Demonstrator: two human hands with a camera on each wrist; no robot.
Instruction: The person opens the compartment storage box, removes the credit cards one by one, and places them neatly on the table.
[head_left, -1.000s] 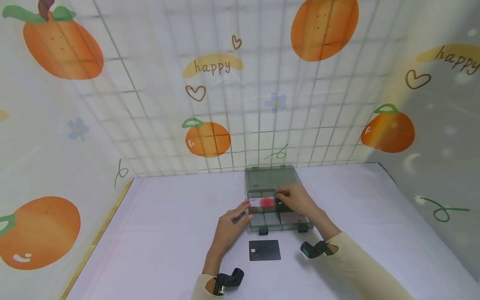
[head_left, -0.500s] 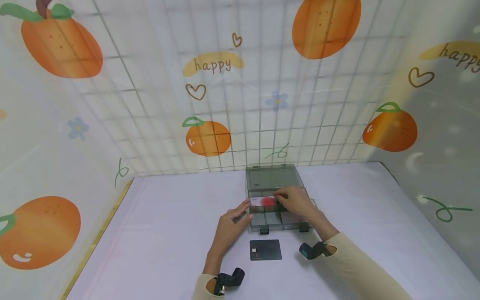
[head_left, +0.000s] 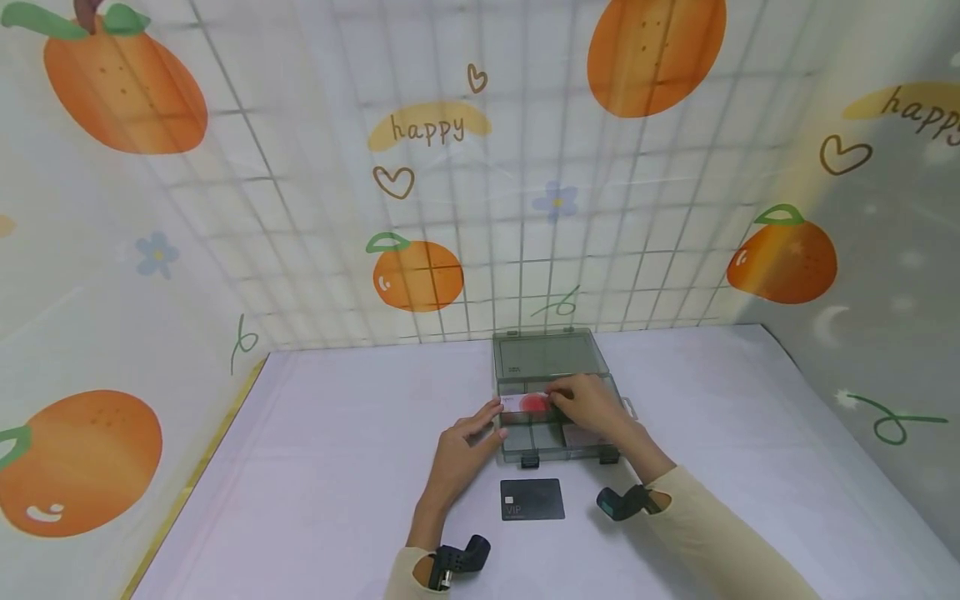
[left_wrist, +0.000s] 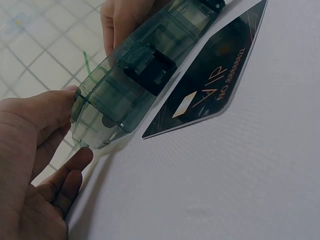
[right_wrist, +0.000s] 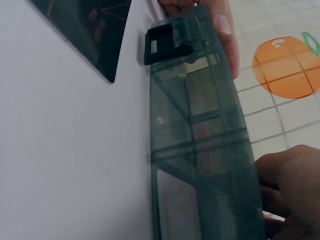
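A translucent grey-green plastic case (head_left: 551, 354) stands open on the table, lid leaning back. Inside lies a white card with a red circle (head_left: 525, 403). The right hand (head_left: 592, 404) reaches over the case's right side; its bent thumb and forefinger seem to pinch this card's right end, though the fingertips are partly hidden. The left hand (head_left: 467, 442) touches the case's left end with fairly straight, spread digits, as the left wrist view also shows. In front of the case a black card marked VIP (head_left: 532, 499) lies flat, apart from both hands.
Dark latches (head_left: 530, 461) hang on the case's front edge. A pale card (right_wrist: 178, 207) sits in a front right compartment, seen through the wall. Behind the table (head_left: 337, 492) hangs a curtain printed with oranges over a wire grid.
The right hand has shifted slightly left over the card with the red circle, hiding the dark chip card seen beneath its fingers earlier. The left hand keeps its place.
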